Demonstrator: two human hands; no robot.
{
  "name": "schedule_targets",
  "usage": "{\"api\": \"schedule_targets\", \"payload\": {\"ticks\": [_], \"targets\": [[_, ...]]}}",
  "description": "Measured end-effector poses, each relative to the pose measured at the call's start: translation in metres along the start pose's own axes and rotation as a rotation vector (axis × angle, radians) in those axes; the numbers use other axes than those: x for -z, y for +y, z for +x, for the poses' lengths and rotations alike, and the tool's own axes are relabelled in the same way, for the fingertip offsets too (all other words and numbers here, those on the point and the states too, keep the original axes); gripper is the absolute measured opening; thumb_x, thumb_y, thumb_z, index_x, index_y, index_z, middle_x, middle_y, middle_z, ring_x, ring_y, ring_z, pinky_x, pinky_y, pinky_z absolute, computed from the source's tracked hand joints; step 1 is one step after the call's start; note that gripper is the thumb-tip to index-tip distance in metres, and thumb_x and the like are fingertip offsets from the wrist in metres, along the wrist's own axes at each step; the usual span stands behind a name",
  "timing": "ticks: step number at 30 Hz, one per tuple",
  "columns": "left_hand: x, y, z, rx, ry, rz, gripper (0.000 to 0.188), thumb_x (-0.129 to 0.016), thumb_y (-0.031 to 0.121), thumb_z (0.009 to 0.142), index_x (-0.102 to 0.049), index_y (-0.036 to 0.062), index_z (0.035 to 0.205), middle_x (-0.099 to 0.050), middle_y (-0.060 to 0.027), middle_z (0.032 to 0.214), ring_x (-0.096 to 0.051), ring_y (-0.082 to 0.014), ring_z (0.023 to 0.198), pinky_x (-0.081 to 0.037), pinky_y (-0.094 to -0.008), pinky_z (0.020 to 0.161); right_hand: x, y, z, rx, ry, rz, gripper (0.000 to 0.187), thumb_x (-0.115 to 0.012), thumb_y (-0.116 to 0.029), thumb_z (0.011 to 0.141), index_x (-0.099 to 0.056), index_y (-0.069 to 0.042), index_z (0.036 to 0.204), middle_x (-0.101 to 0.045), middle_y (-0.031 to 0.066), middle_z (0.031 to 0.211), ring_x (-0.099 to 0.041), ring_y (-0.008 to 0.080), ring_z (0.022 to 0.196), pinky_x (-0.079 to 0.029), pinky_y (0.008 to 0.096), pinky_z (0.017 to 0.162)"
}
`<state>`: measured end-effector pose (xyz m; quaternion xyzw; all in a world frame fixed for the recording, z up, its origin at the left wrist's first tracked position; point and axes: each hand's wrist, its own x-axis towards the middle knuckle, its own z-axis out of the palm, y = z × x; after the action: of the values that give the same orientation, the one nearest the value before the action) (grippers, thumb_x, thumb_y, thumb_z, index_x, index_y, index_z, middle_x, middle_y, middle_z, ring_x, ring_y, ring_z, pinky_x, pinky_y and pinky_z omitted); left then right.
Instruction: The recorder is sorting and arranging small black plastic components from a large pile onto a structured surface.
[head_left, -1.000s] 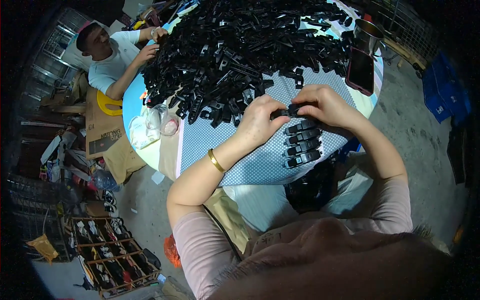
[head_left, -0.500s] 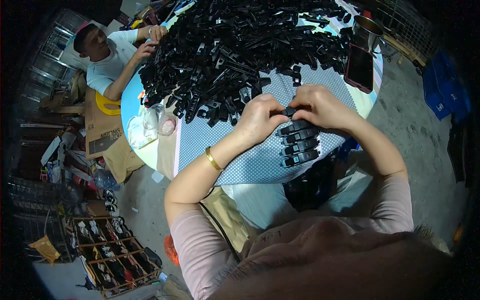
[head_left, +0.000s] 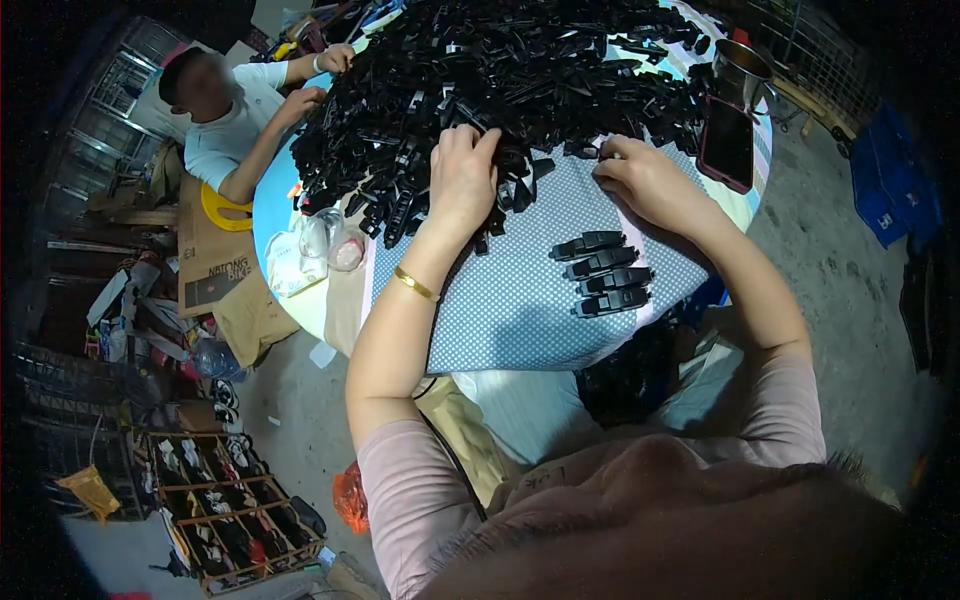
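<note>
My left hand (head_left: 462, 178) reaches over the near edge of a large heap of black plastic parts (head_left: 400, 150). Its fingers are bent and the thumb stands apart, so it looks open; the fingertips blend into the dark heap. Farther right, my right hand (head_left: 645, 180) is above the dotted cloth by the heap's right front edge. Its fingers are curled together near the small black pieces there; what they pinch, if anything, I cannot make out. Between the forearms, a neat row of several black clip-like parts (head_left: 612, 279) lies on the cloth, touched by neither hand.
A dotted cloth (head_left: 500, 320) covers the near part of the round table. At the right rim are a phone (head_left: 727, 145) and a metal cup (head_left: 742, 75). Clear plastic bags (head_left: 320, 240) lie at left. Across the table, another person (head_left: 235, 125) handles the heap.
My hands were together on one black part at the top of the row. They have separated: the left moved left and forward to the heap, the right moved forward.
</note>
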<state>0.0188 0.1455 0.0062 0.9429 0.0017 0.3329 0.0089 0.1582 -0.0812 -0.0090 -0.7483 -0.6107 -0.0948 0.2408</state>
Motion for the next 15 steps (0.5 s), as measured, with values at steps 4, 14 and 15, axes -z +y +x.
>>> {"api": "schedule_targets", "payload": {"ticks": [4,14,15], "targets": [[0.005,0.005,-0.004,0.013,0.031,0.032,0.041,-0.066,-0.001,0.070,-0.062,0.0043,0.110,-0.054,-0.0129,0.091,-0.051,-0.0315,0.088,-0.045,-0.0399,0.079,0.012,-0.005,-0.004,-0.071,0.009,0.096,0.021,-0.064,-0.009,0.079,-0.065,0.001,0.097,-0.061,0.0149,0.100,-0.062,0.0331,0.082,-0.051,0.0391,0.075],[0.019,0.073,-0.013,0.432,-0.484,-0.853,0.032,-0.065,0.012,0.084,-0.057,-0.0024,0.112,-0.065,-0.0101,0.092,-0.063,-0.0180,0.075,-0.049,-0.0280,0.065,0.017,0.013,-0.021,-0.143,0.039,0.281,0.018,-0.063,-0.010,0.078,-0.068,-0.001,0.093,-0.063,0.0168,0.090,-0.061,0.0332,0.083,-0.049,0.0393,0.075],[0.014,0.070,-0.015,0.419,-0.516,-0.825,0.027,-0.063,0.013,0.086,-0.060,-0.0030,0.106,-0.065,-0.0101,0.092,-0.063,-0.0194,0.074,-0.049,-0.0290,0.065,0.019,0.011,-0.022,-0.125,0.053,0.239,0.018,-0.064,-0.010,0.078,-0.068,-0.001,0.093,-0.062,0.0166,0.089,-0.061,0.0330,0.083,-0.049,0.0399,0.075]]}}
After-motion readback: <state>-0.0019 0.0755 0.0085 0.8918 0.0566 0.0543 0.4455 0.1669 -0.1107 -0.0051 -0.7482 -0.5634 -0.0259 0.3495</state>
